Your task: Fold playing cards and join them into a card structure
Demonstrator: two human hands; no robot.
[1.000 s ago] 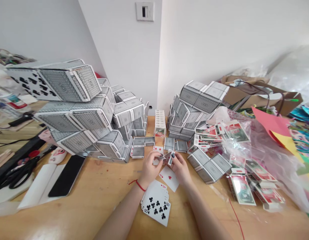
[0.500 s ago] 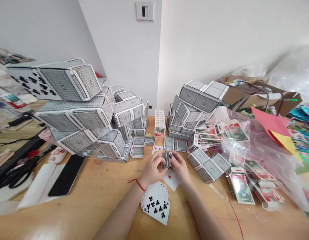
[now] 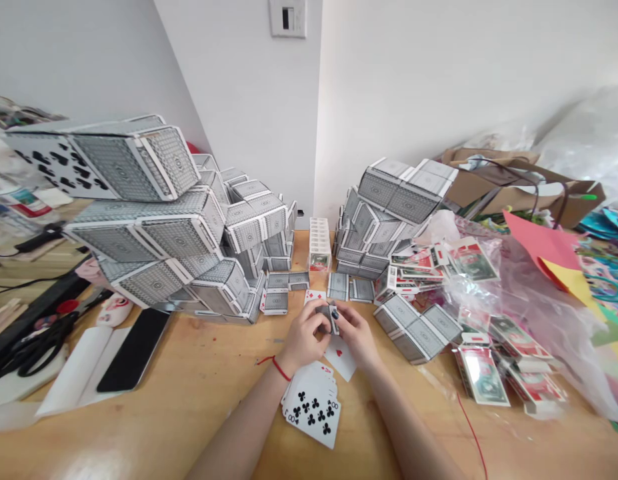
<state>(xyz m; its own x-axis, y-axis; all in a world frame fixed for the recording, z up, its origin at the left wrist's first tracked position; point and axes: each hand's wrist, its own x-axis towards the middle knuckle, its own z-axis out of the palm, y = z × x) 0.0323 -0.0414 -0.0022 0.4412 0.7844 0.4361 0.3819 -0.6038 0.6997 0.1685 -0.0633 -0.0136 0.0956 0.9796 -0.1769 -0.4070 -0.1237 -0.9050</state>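
Observation:
Between my two hands is a folded grey-backed playing card [image 3: 333, 321], partly hidden by my fingers. My left hand [image 3: 305, 335], with a red string at the wrist, grips it from the left with thumb and fingers curled. From the right, my right hand [image 3: 356, 333] pinches its edge, dark nails showing. Just below the hands a heart card [image 3: 341, 359] lies on the table. Nearer to me is a fanned pile of cards [image 3: 313, 410] with an eight of clubs on top. Behind my fingers a diamond card [image 3: 315, 297] lies partly covered.
Stacked blocks of folded cards [image 3: 173, 233] rise at the left, with another stack [image 3: 383, 213] at the right. A row of card boxes [image 3: 319, 247] stands between them. Further things are a black phone [image 3: 135, 350], scissors [image 3: 49, 340], loose card boxes [image 3: 483, 373] and a paper bag [image 3: 529, 177].
My right fingers have shifted slightly left and down along the folded card, and the card has turned a little. The view has tilted slightly; the stacks stand as before.

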